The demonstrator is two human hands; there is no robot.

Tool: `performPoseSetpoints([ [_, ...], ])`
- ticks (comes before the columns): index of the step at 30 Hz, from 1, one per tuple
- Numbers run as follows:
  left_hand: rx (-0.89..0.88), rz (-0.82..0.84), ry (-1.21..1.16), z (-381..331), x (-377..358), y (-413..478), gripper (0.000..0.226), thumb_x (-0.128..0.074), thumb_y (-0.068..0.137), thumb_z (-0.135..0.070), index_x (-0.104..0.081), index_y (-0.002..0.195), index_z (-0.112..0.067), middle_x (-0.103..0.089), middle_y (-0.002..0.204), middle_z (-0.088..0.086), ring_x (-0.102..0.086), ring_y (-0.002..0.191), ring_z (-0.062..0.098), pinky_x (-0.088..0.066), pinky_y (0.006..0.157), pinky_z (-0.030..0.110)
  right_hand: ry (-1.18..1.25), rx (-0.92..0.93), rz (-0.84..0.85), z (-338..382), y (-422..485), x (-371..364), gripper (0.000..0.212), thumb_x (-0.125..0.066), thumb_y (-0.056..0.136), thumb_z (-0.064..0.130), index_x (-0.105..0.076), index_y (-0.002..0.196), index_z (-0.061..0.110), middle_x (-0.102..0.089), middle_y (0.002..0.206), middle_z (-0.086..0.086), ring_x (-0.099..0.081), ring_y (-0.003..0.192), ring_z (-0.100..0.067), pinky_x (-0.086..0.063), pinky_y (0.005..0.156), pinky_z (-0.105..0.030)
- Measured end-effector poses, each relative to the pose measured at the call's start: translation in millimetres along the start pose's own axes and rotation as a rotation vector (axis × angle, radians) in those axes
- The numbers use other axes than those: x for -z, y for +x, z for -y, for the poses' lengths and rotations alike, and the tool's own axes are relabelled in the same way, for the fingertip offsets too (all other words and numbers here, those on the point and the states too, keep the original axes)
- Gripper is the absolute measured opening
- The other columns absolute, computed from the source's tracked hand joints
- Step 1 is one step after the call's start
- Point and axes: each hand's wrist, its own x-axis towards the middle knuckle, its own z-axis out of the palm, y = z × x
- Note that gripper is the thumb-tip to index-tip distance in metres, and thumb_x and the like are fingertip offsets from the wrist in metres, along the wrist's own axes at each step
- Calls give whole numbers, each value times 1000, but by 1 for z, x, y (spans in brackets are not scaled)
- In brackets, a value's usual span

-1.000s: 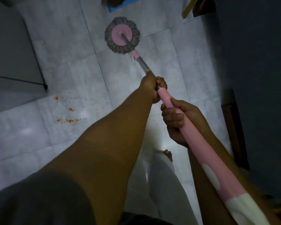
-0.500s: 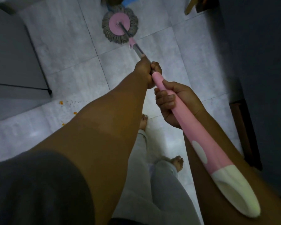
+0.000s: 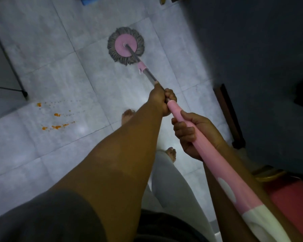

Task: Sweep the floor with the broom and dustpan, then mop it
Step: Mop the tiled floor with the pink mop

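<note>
A spin mop with a round pink and grey head [image 3: 126, 45] lies flat on the pale grey floor tiles [image 3: 59, 75] ahead of me. Its grey shaft runs back into a pink handle [image 3: 215, 161] with a white end. My left hand [image 3: 160, 99] grips the shaft where grey meets pink. My right hand [image 3: 191, 133] grips the pink handle just behind it. No broom or dustpan shows in the head view.
Orange crumbs [image 3: 56, 119] are scattered on a tile to the left. A thin black stand leg [image 3: 24, 92] stands at far left. A dark wall and a wooden frame [image 3: 229, 117] run along the right. My bare feet [image 3: 128, 114] are below the hands.
The mop head has slid back toward me and to the right after reaching farther away. More orange crumbs show again at the left.
</note>
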Motion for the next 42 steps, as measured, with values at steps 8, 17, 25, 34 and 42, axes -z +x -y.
performPoseSetpoints([
  [8,40,-28,92,33,5,-7,55,-43,98,-59,-39,66,-15,-34,47,-5,-31,32,6,-29,34,13,69,29,-12,-20,-21,23,24,-56,91,26,-58,91,3,-49,59,0,-46,36,-7,-42,34,-18],
  [17,26,-8,132,-58,-23,18,55,-41,98,-60,-38,66,-16,-34,46,-5,-31,31,7,-28,33,12,102,88,12,22,38,-39,23,-56,89,26,-56,91,3,-48,58,2,-45,36,-5,-40,33,-16],
  [25,-18,-6,177,-181,-61,48,54,-40,101,-55,-36,66,-15,-33,41,-4,-31,28,7,-27,34,10,80,127,71,82,120,-118,22,-51,92,27,-54,91,6,-48,58,3,-45,37,-4,-38,38,-11],
  [34,-36,10,161,-204,-74,62,53,-47,99,-54,-36,64,-16,-34,43,-5,-32,28,6,-26,33,8,75,147,71,102,135,-132,23,-54,92,28,-54,92,6,-48,61,2,-46,39,-5,-39,42,-10],
  [42,9,36,154,-112,-71,41,50,-47,98,-57,-39,69,-17,-35,47,-6,-33,31,6,-29,36,10,-10,82,18,81,62,-75,23,-57,90,29,-56,92,6,-49,61,4,-45,39,-4,-42,37,-14],
])
